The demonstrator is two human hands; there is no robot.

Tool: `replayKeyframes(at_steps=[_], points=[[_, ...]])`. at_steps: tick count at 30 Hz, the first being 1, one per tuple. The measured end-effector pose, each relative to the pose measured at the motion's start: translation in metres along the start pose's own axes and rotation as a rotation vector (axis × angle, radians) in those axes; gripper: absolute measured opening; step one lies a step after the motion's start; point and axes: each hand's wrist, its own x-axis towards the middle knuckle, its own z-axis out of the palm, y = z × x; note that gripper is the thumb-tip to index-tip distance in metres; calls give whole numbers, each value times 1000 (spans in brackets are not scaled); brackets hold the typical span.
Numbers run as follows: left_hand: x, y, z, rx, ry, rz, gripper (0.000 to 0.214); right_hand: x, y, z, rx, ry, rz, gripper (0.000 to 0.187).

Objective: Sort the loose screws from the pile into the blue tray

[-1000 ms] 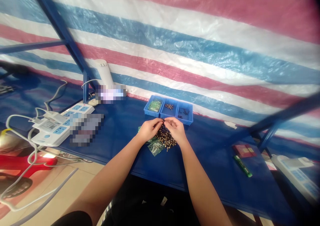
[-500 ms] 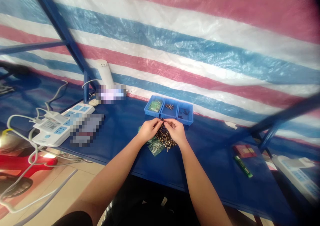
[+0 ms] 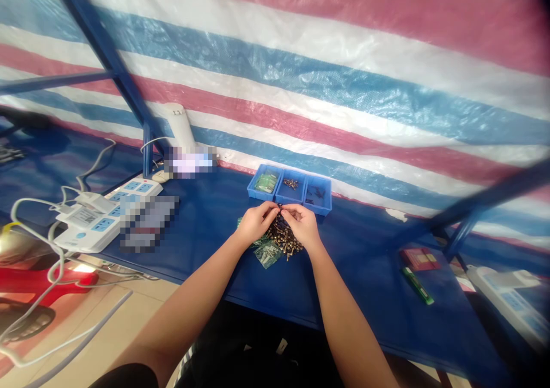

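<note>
Two hands, left hand (image 3: 256,224) and right hand (image 3: 304,225), jointly pinch one small dark part (image 3: 279,207), identity unclear, over one uncountable brass-coloured heap (image 3: 289,241) beside clear-green packets (image 3: 268,254); three blue bins (image 3: 293,194) behind hold, left-to-right, pale packets (image 3: 266,181), brass-coloured pieces (image 3: 291,183), dark pieces (image 3: 317,193).

Blk clothing (image 3: 258,333) w/ wht stripes (image 3: 184,363) on L side, sm. wht patch (image 3: 282,345) mid-front, blk L sleeve (image 3: 126,375)

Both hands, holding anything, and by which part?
The left hand and right hand seem to pinch a small dark piece between them; which part they grip cannot be told.
</note>
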Motion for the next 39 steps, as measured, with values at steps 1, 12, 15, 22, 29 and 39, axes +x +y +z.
replayKeyframes(at_steps=[1, 12, 15, 22, 29, 39], points=[[0, 0, 0, -9, 4, 0, 31, 0, 0, 0, 5, 7, -3, 26], [-1, -1, 1, -20, 23, 13, 30, -1, -1, 1, 25, -10, 5, 26], [-1, -1, 3, -35, 37, 38, 30, 0, 0, 0, 20, -7, 2, 27], [0, -1, 1, -7, 18, 11, 31, -1, -1, 0, 28, -18, 3, 26], [0, -2, 3, -25, 47, 43, 31, 0, -1, 0, 27, 11, 6, 26], [-1, 0, 1, -12, 30, 17, 32, 0, -4, -1, 15, 7, 15, 27]])
